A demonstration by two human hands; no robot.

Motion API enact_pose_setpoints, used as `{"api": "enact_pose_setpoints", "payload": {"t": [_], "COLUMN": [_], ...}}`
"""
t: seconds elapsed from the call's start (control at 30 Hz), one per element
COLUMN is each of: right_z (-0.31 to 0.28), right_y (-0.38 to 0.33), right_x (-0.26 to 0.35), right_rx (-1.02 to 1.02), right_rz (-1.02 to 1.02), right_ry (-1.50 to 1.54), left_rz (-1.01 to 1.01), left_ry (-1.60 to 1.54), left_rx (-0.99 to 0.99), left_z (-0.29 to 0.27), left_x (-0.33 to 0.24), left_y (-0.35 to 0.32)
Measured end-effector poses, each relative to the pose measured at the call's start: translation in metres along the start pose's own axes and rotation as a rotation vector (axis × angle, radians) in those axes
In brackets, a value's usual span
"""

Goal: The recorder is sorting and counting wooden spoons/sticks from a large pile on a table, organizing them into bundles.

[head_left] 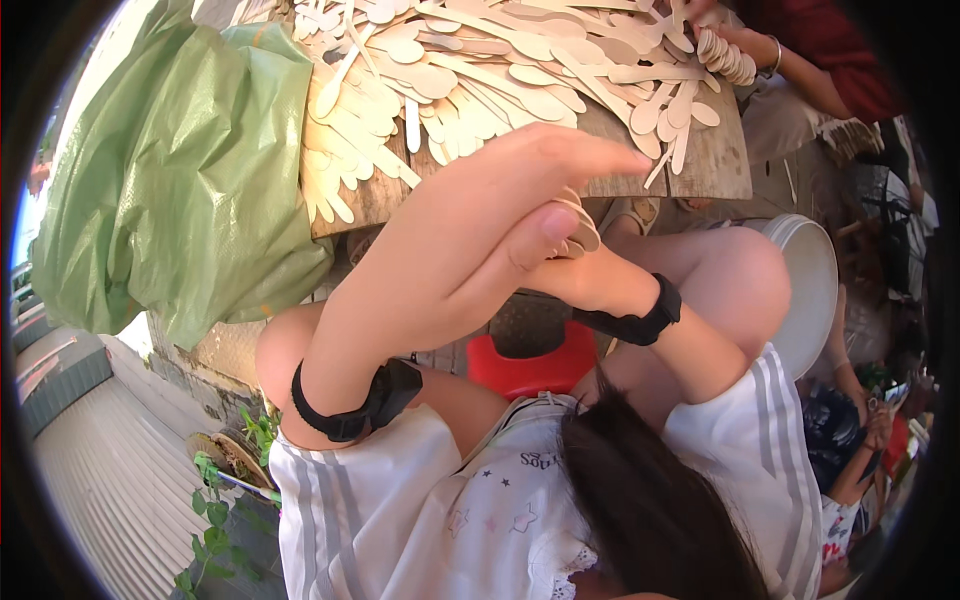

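My left hand is in the foreground, its index finger stretched to the right and its thumb against a small stack of wooden spoons. The stack's rounded ends show between that thumb and the fingers. Just behind and below, my right hand meets the stack from the right; its fingers are mostly hidden by my left hand. Beyond both hands, a big heap of loose pale wooden spoons covers much of a wooden table.
A green woven sack lies at the table's left. At the upper right, another person's hand is beside a bundle of spoons. A white bucket stands right of my knee; a red stool shows between my legs.
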State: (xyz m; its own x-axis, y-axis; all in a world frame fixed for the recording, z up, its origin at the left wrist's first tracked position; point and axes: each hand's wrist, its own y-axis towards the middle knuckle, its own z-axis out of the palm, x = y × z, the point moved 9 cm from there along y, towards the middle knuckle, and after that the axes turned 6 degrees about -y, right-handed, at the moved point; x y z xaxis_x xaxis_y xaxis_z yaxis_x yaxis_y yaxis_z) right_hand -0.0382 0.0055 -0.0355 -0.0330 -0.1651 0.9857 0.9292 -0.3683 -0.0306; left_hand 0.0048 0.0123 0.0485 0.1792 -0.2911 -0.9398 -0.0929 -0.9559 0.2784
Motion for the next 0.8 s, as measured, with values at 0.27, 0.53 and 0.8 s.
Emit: {"api": "enact_pose_setpoints", "payload": {"t": [0.27, 0.53, 0.8], "right_z": [-0.081, -0.111, -0.114], "right_y": [-0.006, -0.033, -0.038], "right_x": [0.050, 0.050, 0.055], "right_rx": [-0.305, -0.364, -0.387], "right_rz": [-0.177, -0.103, -0.066], "right_ry": [0.441, 0.510, 0.333], "left_rz": [-0.094, 0.068, -0.023], "left_ry": [1.083, 1.349, 1.303], "left_rx": [-0.197, -0.183, -0.215], "left_z": [-0.055, -0.034, -0.040], "left_x": [0.073, 0.121, 0.119], "left_y": [0.002, 0.032, 0.049]}}
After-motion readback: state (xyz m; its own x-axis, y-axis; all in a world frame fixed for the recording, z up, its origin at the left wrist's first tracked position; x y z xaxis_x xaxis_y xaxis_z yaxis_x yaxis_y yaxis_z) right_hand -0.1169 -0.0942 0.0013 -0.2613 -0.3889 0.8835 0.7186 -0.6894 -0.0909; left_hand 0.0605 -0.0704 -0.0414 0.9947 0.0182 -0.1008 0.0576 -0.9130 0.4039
